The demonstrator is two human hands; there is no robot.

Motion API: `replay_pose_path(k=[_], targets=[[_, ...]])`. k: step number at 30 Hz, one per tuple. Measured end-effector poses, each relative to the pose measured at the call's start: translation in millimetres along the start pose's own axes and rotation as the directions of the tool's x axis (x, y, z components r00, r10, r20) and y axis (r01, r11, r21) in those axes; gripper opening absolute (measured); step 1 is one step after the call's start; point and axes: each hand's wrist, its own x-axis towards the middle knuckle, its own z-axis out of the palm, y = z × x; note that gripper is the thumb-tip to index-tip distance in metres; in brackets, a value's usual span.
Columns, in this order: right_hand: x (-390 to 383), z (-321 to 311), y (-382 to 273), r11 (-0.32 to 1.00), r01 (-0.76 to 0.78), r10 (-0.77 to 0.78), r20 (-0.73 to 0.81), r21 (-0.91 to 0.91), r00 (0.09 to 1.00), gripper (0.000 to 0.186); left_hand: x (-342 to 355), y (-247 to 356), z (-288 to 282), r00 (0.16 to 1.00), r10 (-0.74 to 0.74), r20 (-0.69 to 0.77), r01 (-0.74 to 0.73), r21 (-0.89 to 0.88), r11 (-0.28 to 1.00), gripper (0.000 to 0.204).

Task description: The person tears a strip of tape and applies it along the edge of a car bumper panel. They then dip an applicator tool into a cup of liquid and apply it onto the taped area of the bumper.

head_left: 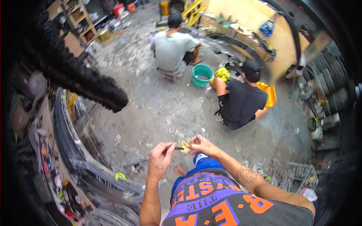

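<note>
Both of my hands meet in front of my body, above the grey floor. My right hand (201, 145) pinches a small, shiny, gold and clear round thing (184, 144) by its right side; its exact kind is too small to make out. From the left, my left hand (161, 156) closes thumb and fingers on a thin dark piece (178, 148) that reaches to the gold thing. I cannot tell whether this piece is a separate tool.
A person in grey (173, 49) squats ahead beside a green bucket (202, 75). Nearer on the right, another in black (243, 100) sits by a yellow part (268, 94). A plastic-wrapped curved panel (71, 143) stands left; a wire rack (292, 175) stands right. A dark fuzzy shape (102, 88) hangs upper left.
</note>
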Motion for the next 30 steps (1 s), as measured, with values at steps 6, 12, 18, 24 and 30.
replay_pose_path(k=[6, 12, 18, 24, 30], targets=[[44.5, -20.9, -66.3, 1.000, 0.003, -0.003, 0.046, 0.000, 0.999, 0.041, 68.8, 23.5, 17.1, 0.999, -0.040, -0.031, 0.043, 0.083, 0.996, 0.012], [78.6, -60.0, -107.5, 0.996, -0.041, 0.051, 0.133, -0.082, 0.990, 0.047, 131.4, 20.5, 55.2, 1.000, 0.002, 0.015, -0.005, 0.196, 0.981, 0.012], [129.4, -78.5, -99.5, 0.983, -0.039, 0.089, 0.276, -0.179, 0.957, 0.056, 163.2, 9.1, 72.6, 0.987, 0.101, 0.127, -0.140, 0.348, 0.927, 0.014], [159.4, -72.2, -119.3, 0.988, -0.086, 0.128, 0.367, -0.129, 0.921, 0.054, 200.3, 14.0, 52.9, 0.996, -0.033, 0.088, 0.006, 0.297, 0.955, 0.029], [197.1, -55.4, -139.3, 0.998, -0.059, 0.052, 0.386, 0.007, 0.921, 0.048, 253.7, 3.7, 3.6, 0.973, -0.074, 0.219, 0.034, 0.179, 0.983, 0.036]])
